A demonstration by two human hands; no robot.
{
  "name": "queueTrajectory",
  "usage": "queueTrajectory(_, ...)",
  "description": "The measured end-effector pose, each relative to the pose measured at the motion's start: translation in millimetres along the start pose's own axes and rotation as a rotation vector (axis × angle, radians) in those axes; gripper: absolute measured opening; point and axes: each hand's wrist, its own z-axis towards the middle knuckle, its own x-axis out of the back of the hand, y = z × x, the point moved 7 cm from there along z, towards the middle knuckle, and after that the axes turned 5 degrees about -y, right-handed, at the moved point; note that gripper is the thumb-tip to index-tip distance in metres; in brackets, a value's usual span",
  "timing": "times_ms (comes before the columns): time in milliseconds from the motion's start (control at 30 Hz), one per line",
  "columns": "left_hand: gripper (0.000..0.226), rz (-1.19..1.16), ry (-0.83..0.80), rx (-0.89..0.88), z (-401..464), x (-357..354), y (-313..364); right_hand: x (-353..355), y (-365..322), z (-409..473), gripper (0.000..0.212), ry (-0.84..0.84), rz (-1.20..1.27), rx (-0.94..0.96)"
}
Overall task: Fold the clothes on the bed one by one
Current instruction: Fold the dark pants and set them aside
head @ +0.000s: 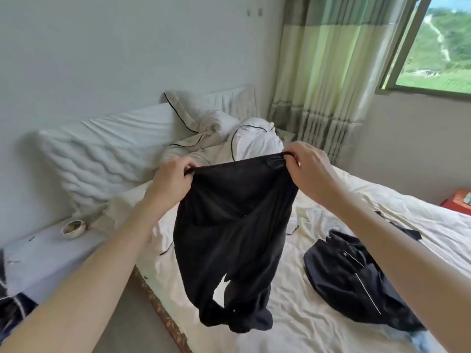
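Note:
A pair of black trousers [229, 238] hangs in the air above the bed [318, 322], held up by the waistband. My left hand [170, 179] pinches the waistband's left end and my right hand [309, 166] pinches its right end, stretching it between them. The legs dangle down and bunch near the bed's front edge. A black shirt with white piping [356, 284] lies crumpled on the white sheet to the right. A beige garment with dark trim [196, 138] lies heaped near the pillows at the head of the bed.
A white bedside table [43, 261] with a small bowl [72, 228] stands left of the bed. A padded headboard [102, 149] leans on the wall. Curtains [331, 72] and an open window [438, 47] are at the right, with an orange box [458, 202] beyond the bed.

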Motion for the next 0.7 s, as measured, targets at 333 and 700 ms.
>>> queueTrajectory(333,0.003,-0.442,-0.222,0.519,-24,78,-184,-75,-43,69,0.017,0.045,0.423,-0.410)
queueTrajectory(700,0.021,-0.832,-0.286,0.479,6,106,-177,-167,-69,81,0.033,-0.513,0.669,-0.283)
